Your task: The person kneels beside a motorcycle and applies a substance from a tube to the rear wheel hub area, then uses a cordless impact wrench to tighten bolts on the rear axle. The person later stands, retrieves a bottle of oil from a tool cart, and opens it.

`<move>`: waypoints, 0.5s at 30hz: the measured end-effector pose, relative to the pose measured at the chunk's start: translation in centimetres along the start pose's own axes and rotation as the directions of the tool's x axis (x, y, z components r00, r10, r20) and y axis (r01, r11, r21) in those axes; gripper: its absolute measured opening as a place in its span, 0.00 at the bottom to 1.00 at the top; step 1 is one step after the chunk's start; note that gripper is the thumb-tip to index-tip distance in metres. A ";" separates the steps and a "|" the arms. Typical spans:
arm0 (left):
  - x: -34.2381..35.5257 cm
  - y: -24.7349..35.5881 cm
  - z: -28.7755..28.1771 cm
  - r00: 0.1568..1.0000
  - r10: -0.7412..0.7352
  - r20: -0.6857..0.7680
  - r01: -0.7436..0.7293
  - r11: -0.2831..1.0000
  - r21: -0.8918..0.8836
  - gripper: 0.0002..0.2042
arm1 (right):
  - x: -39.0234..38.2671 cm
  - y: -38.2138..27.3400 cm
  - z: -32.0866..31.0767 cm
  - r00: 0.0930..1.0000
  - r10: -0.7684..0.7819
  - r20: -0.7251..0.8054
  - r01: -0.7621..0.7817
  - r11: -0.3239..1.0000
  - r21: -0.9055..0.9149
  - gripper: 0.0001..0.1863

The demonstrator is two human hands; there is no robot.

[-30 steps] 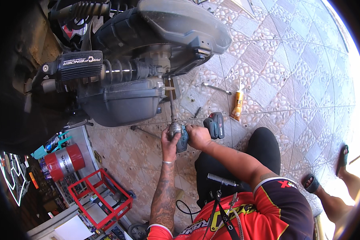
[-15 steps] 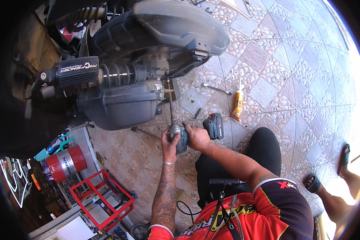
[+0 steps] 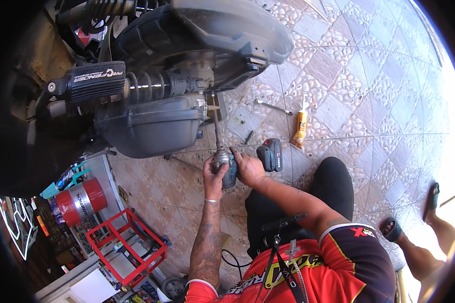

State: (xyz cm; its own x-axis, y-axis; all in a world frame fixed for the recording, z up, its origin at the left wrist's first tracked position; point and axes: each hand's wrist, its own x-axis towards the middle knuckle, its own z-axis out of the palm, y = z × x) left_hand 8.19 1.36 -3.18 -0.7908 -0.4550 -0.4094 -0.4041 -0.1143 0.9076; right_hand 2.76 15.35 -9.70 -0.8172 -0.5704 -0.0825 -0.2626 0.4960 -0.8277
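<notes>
My left hand (image 3: 215,178) cups the silver front of a cordless impact wrench (image 3: 230,175) with a teal and dark body. My right hand (image 3: 248,168) wraps round its handle, and the dark battery pack (image 3: 271,155) shows past the knuckles. From the wrench's nose a long, thin extension bar (image 3: 217,132) runs up to the area beside the lower end of a coil-spring shock absorber (image 3: 154,86) on a scooter. Whether its tip sits on a bolt there is too small to tell. Below the shock is a black housing (image 3: 149,132), beside the rear wheel (image 3: 159,48).
A hand tool (image 3: 273,107) and a yellow tube with a nozzle (image 3: 300,127) lie on the patterned tile floor. Another rod-like tool (image 3: 183,162) rests under the housing. At lower left stand a red frame (image 3: 129,247) and a red drum (image 3: 81,201). Another person's sandalled foot (image 3: 392,230) is at right.
The wrench and both hands have shifted up slightly in the picture, and my view has moved a little. My grip looks the same.
</notes>
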 end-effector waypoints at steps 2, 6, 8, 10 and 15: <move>-0.1 0.0 0.0 1.000 -0.001 0.008 0.002 1.000 -0.012 0.30 | -0.1 -0.1 -0.3 0.998 0.021 0.057 -0.019 0.999 -0.029 0.16; 0.0 -0.1 0.1 1.000 -0.017 -0.003 0.017 0.998 -0.060 0.32 | -0.2 -0.2 -0.8 0.995 0.024 0.102 -0.019 0.998 -0.055 0.29; -0.1 -0.2 0.0 1.000 -0.005 0.010 0.005 0.999 -0.049 0.31 | -0.4 -0.3 -0.7 0.998 0.016 0.056 -0.011 0.997 -0.079 0.35; -0.3 -0.4 -0.1 1.000 -0.011 0.013 0.011 0.999 -0.043 0.31 | -0.8 -0.4 -0.4 0.998 0.021 0.062 -0.013 0.991 -0.130 0.36; -1.7 -0.8 -0.5 0.995 -0.084 0.048 0.085 0.996 -0.015 0.30 | -2.8 -0.3 -0.1 0.992 0.057 0.115 -0.049 0.996 -0.071 0.36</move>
State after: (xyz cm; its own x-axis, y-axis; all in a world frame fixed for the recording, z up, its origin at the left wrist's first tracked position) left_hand 10.06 1.77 -3.16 -0.7753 -0.4005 -0.4884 -0.4627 -0.1662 0.8708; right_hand 5.10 16.89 -9.21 -0.7665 -0.6125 -0.1932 -0.2578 0.5689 -0.7810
